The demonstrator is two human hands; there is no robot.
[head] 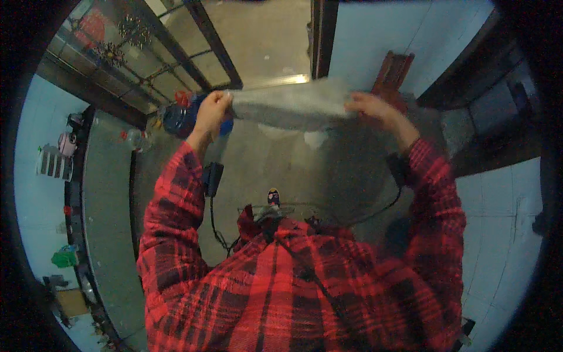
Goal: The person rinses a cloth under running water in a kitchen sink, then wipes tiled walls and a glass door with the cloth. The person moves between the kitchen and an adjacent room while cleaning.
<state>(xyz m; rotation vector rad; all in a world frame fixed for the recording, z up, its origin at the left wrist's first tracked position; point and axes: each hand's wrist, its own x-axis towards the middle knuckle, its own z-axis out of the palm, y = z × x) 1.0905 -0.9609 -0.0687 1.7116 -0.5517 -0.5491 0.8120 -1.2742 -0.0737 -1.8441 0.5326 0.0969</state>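
Note:
A pale, light grey cloth (290, 103) is stretched sideways in the air between my two hands, blurred by motion. My left hand (214, 112) pinches its left end. At its right end my right hand (374, 108) grips the fabric, though blur softens the fingers there. Both arms reach forward in red and black plaid sleeves. A dark device with a cable hangs near each forearm. Below the cloth, pale shapes on the floor are partly covered and too blurred to name.
A reddish-brown wooden stool or chair (390, 79) stands beyond my right hand. Large blue water bottles (178, 119) are by my left hand, near a lattice door (176, 53). A long counter (107, 193) runs along the left. One shoe (273, 196) shows on the floor.

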